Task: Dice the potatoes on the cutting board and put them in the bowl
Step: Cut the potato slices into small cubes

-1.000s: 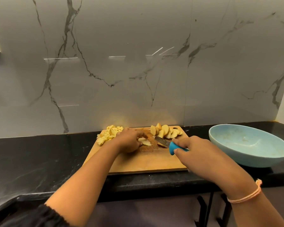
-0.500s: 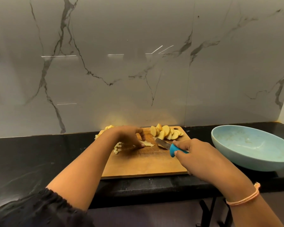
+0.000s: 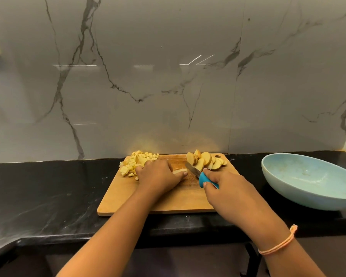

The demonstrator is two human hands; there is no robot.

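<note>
Potato work is laid out on a wooden cutting board (image 3: 168,198), which is set on a black counter (image 3: 48,196). Diced potato (image 3: 137,162) is heaped at the far left corner of the board, and potato slices (image 3: 206,162) are stacked at the far right corner. One pale slice (image 3: 178,171) is pinned at mid-board by the left hand (image 3: 158,174), with thumb and fingers closed on it. A knife (image 3: 193,170) is gripped by the right hand (image 3: 226,188) around the blue handle, the blade angled toward the pale slice. A light blue bowl (image 3: 308,176) is placed just right of the board.
</note>
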